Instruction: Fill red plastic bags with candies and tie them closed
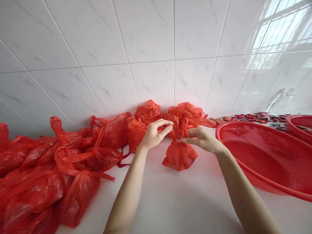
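A small red plastic bag hangs or rests at the middle of the white table, its top gathered and its lower part filled out; the contents are hidden. On its left, my left hand pinches one of the bag's handles between thumb and fingers. My right hand grips the gathered neck, with the other handle standing up beside its fingertips. Behind both hands, a pile of loose red plastic bags leans against the tiled wall, and another crumpled red bundle lies to its left.
Many tied red bags heap up along the left. A large red perforated basket stands at the right, with a second red basket behind it. Small wrapped packets lie along the wall. A dark red strap rests on the table.
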`<action>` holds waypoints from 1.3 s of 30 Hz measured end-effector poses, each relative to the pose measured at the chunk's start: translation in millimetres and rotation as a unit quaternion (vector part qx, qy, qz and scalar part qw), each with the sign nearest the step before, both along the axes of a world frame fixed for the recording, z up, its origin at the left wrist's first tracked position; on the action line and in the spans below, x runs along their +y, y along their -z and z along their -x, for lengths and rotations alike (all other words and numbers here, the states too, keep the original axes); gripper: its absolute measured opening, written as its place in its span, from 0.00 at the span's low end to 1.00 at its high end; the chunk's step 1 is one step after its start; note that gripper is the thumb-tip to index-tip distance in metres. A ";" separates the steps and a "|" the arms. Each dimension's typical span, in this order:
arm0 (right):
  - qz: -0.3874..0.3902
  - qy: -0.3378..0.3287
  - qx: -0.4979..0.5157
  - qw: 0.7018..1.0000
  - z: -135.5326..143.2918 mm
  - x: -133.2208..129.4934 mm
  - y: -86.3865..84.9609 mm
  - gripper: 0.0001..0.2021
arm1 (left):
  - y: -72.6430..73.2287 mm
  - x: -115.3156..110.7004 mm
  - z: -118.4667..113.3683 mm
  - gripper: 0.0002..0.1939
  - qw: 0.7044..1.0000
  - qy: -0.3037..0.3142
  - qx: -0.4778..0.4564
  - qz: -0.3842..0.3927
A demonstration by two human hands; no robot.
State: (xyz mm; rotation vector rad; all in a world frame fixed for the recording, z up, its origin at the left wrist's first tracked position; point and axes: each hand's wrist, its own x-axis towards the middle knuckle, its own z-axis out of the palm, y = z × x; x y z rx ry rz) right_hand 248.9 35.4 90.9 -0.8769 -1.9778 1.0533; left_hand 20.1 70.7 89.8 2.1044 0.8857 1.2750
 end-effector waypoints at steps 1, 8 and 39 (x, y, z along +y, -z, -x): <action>0.002 0.002 0.001 1.000 1.5 0.2 0.8 0.17 | -2.5 -4.1 -2.4 0.13 1.000 0.009 -0.011 0.000; -0.001 -0.009 -0.011 1.000 9.3 0.9 7.3 0.17 | -9.9 -27.0 -22.5 0.12 0.999 0.030 0.017 -0.022; 0.096 -0.121 0.065 0.986 35.1 16.3 40.5 0.24 | -17.2 -32.3 -21.5 0.11 0.989 -0.021 -0.120 -0.085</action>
